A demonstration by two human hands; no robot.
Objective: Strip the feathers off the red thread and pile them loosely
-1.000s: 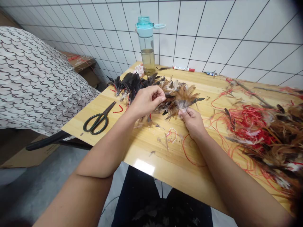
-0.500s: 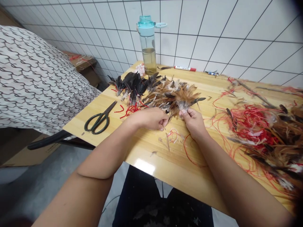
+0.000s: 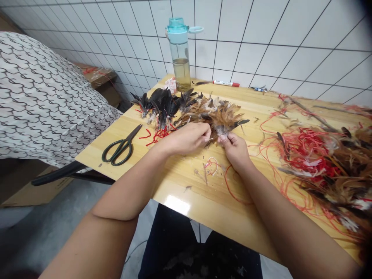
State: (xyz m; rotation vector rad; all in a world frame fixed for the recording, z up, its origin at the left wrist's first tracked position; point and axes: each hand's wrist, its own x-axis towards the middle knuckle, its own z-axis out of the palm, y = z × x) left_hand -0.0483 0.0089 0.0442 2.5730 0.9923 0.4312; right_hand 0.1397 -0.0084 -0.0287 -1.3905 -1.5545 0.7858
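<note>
- Right hand (image 3: pixel 236 149) has its fingers pinched tight on the quill ends of the brown feathers (image 3: pixel 222 116). The bunch fans out over the middle of the desk (image 3: pixel 180 182), right next to the black feathers (image 3: pixel 161 102).
- Left hand (image 3: pixel 188 137) has its fingers pressed together on a quill at the bunch's near edge, far as I can tell.
- These look super light, floppy and easy to crush, so I'd grip the stiff quill bases, not the vanes.
- Scissors (image 3: pixel 120 146) lie well off to the left, and a red string (image 3: pixel 305 151) tangle sits on the right.

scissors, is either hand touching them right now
No: the scissors lie untouched on the table, apart from the left hand, which with the right hand pinches the brown feathers.
</note>
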